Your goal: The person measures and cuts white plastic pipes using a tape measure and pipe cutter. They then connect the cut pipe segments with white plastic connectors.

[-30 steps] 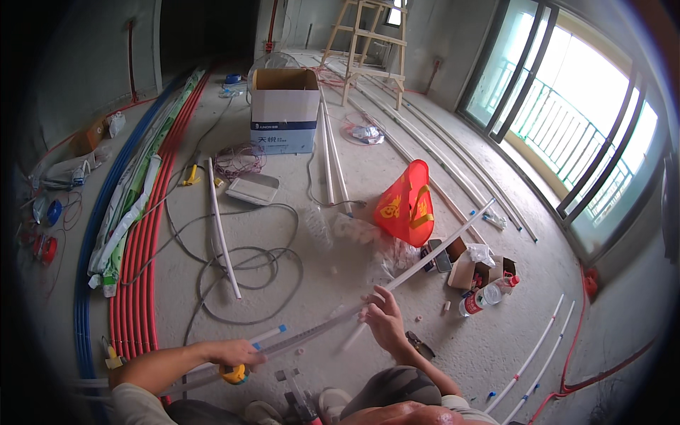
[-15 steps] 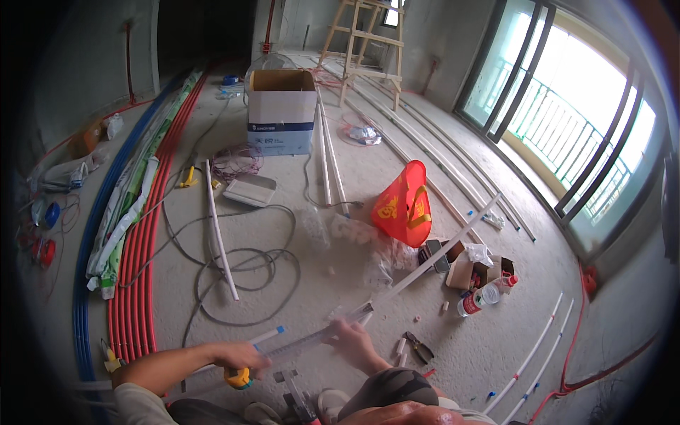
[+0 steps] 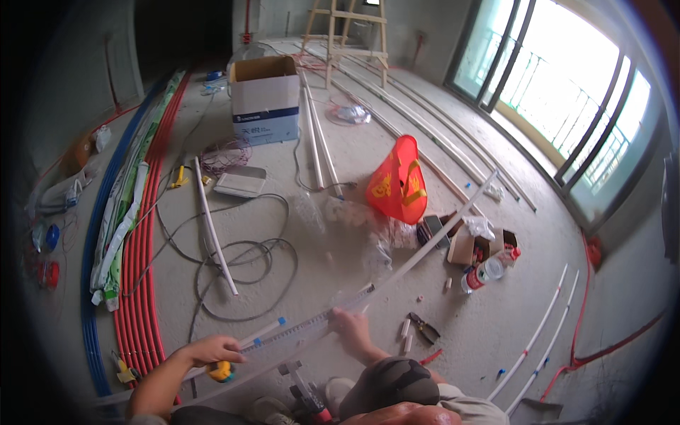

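A tape measure [image 3: 222, 371] with a yellow and teal case sits under my left hand [image 3: 218, 350], whose fingers are curled round it. Its marked blade [image 3: 301, 322] runs up to the right, past my right hand. My right hand [image 3: 350, 328] is closed round a long white pipe [image 3: 443, 230] beside the blade. That pipe slants from the lower left to the upper right. A shorter white pipe with a blue end [image 3: 263, 331] lies just beyond my left hand. Between my feet is a grey and red tool [image 3: 306, 394], partly cut off below.
Pliers [image 3: 423, 328] and short pipe pieces lie right of my right hand. Beyond are a bottle [image 3: 483, 275], small boxes, a red bag [image 3: 398, 183] and a large carton [image 3: 265, 95]. Grey cable [image 3: 244, 244] coils ahead. Red pipes [image 3: 134, 283] and blue pipes [image 3: 88, 312] line the left.
My left hand has moved left with the tape measure, and the hands are farther apart. My right hand keeps its hold on the pipe. The view has shifted slightly.
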Tool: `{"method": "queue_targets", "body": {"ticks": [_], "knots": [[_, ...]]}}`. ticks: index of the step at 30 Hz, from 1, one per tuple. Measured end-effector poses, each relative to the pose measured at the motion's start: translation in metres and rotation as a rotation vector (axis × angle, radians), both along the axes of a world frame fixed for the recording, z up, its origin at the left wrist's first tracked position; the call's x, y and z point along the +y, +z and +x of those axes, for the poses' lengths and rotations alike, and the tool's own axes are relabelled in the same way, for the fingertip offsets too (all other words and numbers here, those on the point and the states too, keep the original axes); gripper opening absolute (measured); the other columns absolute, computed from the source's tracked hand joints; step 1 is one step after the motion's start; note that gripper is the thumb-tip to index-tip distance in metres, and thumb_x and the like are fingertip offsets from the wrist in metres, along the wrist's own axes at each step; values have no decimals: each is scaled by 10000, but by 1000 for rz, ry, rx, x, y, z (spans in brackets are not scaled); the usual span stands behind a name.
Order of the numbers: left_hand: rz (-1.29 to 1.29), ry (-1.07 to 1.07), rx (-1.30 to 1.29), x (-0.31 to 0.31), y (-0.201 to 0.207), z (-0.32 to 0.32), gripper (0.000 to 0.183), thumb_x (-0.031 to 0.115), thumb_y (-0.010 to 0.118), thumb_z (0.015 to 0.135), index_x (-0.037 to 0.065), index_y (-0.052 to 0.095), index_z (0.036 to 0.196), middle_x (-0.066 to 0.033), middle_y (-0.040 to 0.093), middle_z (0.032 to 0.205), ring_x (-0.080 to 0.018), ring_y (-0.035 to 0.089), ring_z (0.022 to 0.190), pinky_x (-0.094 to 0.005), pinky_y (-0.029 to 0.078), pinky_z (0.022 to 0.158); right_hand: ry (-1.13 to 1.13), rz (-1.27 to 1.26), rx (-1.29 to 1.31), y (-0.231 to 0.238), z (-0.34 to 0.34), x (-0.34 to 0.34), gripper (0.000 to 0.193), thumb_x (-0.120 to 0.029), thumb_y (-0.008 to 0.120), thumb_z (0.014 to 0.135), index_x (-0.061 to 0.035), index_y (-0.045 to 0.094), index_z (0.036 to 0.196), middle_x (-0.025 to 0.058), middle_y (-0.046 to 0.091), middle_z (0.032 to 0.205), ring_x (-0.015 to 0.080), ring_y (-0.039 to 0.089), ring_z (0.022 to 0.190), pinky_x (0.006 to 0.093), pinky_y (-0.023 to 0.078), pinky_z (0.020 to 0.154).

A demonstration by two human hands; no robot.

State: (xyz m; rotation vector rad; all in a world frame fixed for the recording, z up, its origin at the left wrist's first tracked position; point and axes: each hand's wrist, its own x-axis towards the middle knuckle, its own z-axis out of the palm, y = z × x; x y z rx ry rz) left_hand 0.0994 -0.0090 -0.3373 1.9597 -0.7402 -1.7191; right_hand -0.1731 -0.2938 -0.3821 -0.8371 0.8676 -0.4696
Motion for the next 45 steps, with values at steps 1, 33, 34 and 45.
{"method": "queue_targets", "body": {"ticks": [1,33,34,45], "knots": [[53,64,21,29,-3,16,284,253,816,920,-14,782,1013,-26,722,873,-88,636,789,-260,513,713,-35,12,-11,-6,2,2,275,-255,757,930,-5,688,1021,83,703,941,207,672,860,380,550,787],[-353,-38,292,-484,139,-147,413,337,568,1089,-17,650,894,-125,648,735,-239,663,612,-403,612,586,392,25,-405,7,-9,15,374,-369,521,1118,-61,509,1329,104,688,1229,147,628,867,315,580,698],[-347,-39,291,-488,136,-149,404,330,560,1094,-20,653,916,-124,652,746,-246,666,615,-421,615,604,397,28,-409,8,-9,15,371,-367,518,1119,-62,507,1330,104,687,1232,146,629,870,315,581,697],[-270,-31,356,-484,115,-147,385,336,560,1091,-1,607,913,-135,635,701,-268,664,571,-405,598,535,402,48,-398,6,-11,15,352,-346,518,1121,-74,510,1343,90,689,1241,145,635,889,306,570,693]]}}
